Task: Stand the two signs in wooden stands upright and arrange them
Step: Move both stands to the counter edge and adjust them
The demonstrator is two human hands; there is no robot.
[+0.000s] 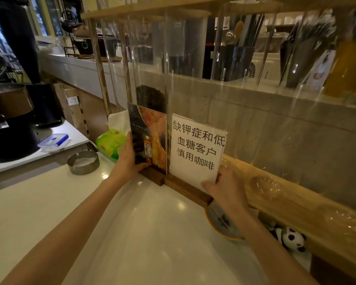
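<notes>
Two signs stand upright side by side at the back of the white counter (49, 212). The left one is a dark and orange bottle advert sign (150, 138) in a short wooden stand (152, 176). My left hand (127, 159) grips its left edge. The right one is a white sign with black Chinese text (195, 149) in a longer wooden stand (187, 189). Its lower right corner is held by my right hand (224, 188). The two wooden stands touch end to end.
A green tissue pack (110, 144) lies just left of the signs, with a metal ring (83, 162) and a blue-lidded box (53, 141) further left. Tall clear tubes (150, 58) rise behind. A yellow-rimmed dish (220, 221) and panda toy (292, 239) lie at right, below a wooden ledge (296, 204).
</notes>
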